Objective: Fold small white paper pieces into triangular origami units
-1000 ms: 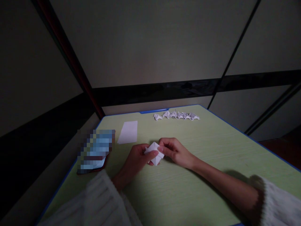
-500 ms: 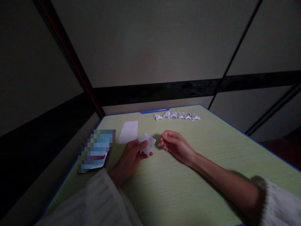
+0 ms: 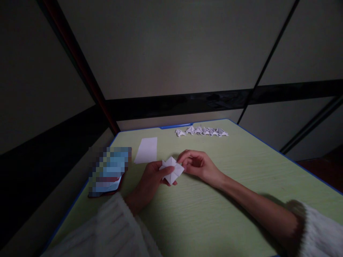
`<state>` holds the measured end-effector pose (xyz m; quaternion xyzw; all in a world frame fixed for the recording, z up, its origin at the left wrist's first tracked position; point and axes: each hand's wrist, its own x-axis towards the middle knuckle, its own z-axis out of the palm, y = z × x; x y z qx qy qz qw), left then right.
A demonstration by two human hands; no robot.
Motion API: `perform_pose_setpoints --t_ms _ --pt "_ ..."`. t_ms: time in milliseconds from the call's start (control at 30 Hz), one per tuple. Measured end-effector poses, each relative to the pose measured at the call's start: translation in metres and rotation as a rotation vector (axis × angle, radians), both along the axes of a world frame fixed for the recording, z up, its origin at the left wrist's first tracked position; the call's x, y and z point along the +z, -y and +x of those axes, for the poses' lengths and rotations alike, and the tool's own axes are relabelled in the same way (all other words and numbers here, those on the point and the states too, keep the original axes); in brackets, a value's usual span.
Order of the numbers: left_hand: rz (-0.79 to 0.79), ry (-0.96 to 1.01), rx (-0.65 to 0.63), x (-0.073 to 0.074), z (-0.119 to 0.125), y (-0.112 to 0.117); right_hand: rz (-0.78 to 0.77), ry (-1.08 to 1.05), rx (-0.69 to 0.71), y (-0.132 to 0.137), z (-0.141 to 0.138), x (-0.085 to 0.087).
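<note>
A small white folded paper piece is held just above the green table. My left hand grips its left side, thumb on top and fingers under it. My right hand pinches its right corner with thumb and forefinger. Both wrists come out of white knitted sleeves.
A flat white paper sheet lies beyond my left hand. A row of several finished folded paper figures stands at the table's far edge. A blurred-out object rests at the left edge. Dark bars and a pale wall rise behind the blue-rimmed table.
Half a second ago my right hand had let go and hung apart from the paper; now it pinches the paper's right corner again. My left hand turned the piece slightly rightward.
</note>
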<state>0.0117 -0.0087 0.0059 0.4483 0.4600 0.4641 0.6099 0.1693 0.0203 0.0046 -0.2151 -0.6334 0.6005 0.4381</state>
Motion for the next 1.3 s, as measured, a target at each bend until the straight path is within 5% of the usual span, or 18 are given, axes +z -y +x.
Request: perform_pose_setpoints --t_ms 133,233,700,1300 --pt "0.024 -0.08 -0.012 0.0 0.0 0.0 0.227 0.127 -0.056 -0.001 0.004 0.001" --pt "0.042 -0.146 -0.012 0.001 0.001 0.0 0.261 0.162 -0.079 -0.002 0.005 0.001" --pt "0.124 -0.344 0.043 0.001 0.005 -0.001 -0.093 0.174 -0.184 0.001 -0.007 0.0" --pt "0.157 -0.479 0.078 0.006 0.007 0.001 -0.184 0.206 -0.294 0.002 -0.008 0.0"
